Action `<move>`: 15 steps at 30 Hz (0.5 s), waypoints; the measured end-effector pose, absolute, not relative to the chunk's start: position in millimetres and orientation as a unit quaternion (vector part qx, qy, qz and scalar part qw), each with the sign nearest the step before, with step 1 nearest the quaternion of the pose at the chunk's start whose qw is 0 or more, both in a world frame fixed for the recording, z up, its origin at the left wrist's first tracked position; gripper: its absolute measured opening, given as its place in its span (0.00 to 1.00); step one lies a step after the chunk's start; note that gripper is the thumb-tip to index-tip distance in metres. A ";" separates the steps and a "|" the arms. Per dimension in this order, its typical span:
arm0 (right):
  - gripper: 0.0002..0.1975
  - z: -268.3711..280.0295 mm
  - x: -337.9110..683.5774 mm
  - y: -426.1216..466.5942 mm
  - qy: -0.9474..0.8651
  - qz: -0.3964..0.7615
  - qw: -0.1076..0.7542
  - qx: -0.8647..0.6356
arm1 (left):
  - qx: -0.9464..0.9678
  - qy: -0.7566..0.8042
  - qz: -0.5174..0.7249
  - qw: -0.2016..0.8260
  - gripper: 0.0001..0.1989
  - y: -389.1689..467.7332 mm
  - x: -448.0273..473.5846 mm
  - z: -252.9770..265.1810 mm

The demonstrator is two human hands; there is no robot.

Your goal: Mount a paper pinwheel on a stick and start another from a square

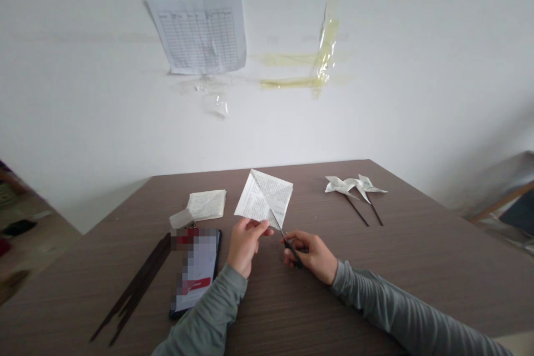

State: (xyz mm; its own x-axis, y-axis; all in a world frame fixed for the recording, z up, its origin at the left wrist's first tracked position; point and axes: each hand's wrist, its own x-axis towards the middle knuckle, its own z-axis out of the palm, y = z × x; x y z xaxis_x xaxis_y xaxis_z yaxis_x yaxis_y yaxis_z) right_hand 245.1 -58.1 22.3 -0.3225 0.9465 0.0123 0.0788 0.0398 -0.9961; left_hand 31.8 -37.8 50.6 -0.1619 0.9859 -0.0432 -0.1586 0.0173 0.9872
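My left hand [246, 242] pinches the lower edge of a square of printed paper [261, 197], held up over the table with a diagonal crease across it. In my right hand [311, 253] is a pair of scissors [294, 253] with dark handles, fingers closed round them. The blades point up and left and meet the paper near its lower right corner, along the crease line. How far the blades are apart is too small to tell.
On the brown table [267, 311] lie a stack of printed paper squares [208, 204], a bundle of dark thin sticks [137, 286] and a phone [200, 275] at left. Two paper pinwheels [354, 186] on sticks lie at right. A white wall [417, 94] rises behind.
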 end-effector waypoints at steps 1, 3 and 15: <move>0.34 22.1 245.1 -58.1 -0.602 0.546 0.399 -0.425 | 0.410 0.508 0.567 0.502 0.22 -37.9 31.7 50.8; 0.34 20.6 244.9 -57.1 -0.601 0.545 0.403 -0.423 | 0.413 0.515 0.561 0.500 0.19 -38.2 31.7 51.1; 0.33 16.4 245.6 -53.3 -0.608 0.541 0.402 -0.420 | 0.411 0.513 0.563 0.502 0.20 -39.2 33.7 53.7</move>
State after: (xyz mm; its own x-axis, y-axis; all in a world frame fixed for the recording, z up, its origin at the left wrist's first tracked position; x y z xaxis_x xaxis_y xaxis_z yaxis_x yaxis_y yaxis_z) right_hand 245.6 -53.3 16.4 -0.3239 0.9455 0.0338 0.0759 0.0616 -0.9952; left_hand 33.7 -39.2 53.7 -0.1590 0.9859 -0.0525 -0.1430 0.0296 0.9893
